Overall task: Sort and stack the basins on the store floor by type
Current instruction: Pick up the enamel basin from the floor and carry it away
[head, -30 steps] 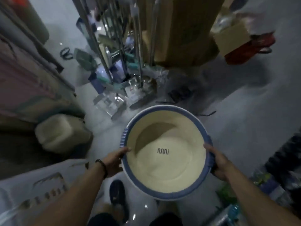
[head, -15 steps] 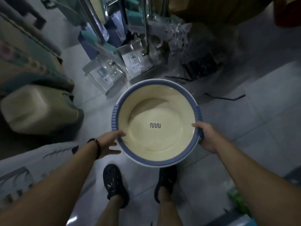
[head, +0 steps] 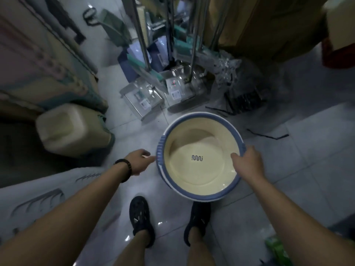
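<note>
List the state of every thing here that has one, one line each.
Round cream plastic basin with a blue rim: upright, empty, carried above the floor.
Right hand: grips the basin's right rim, thumb inside.
Left hand: open, fingertips at the left rim; contact unclear.
Cream plastic jerrycan: on the floor at the left, blurred.

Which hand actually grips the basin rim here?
The right hand, thumb hooked inside the basin; the left hand, wearing the wristband, sits outside the rim.
</note>
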A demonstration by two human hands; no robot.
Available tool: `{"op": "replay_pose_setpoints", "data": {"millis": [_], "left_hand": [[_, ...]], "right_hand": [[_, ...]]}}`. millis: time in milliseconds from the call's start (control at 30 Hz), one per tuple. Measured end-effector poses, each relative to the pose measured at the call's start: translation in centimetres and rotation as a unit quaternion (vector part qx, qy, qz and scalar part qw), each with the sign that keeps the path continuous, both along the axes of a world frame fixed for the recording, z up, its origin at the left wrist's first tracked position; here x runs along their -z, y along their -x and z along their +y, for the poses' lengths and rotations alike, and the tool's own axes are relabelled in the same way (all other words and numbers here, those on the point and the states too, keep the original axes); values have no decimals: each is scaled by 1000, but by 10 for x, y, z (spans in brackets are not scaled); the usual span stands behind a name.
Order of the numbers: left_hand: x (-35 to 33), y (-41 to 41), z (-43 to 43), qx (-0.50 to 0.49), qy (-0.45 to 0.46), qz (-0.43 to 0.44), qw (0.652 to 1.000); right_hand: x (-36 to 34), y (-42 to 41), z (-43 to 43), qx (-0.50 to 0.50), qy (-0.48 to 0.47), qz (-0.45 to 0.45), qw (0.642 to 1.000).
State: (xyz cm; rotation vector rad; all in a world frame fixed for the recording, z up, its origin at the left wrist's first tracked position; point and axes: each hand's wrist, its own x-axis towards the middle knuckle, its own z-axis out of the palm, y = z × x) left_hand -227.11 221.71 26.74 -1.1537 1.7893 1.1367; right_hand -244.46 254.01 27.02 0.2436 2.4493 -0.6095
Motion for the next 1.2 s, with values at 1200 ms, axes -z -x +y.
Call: {"op": "replay_pose_setpoints", "data": {"millis": [1200], "left_hand": [[-502, -901, -67, -527, 328, -13, 784]], "right_hand": [[-496, -858, -522, -922, 135, 20, 363]]}}
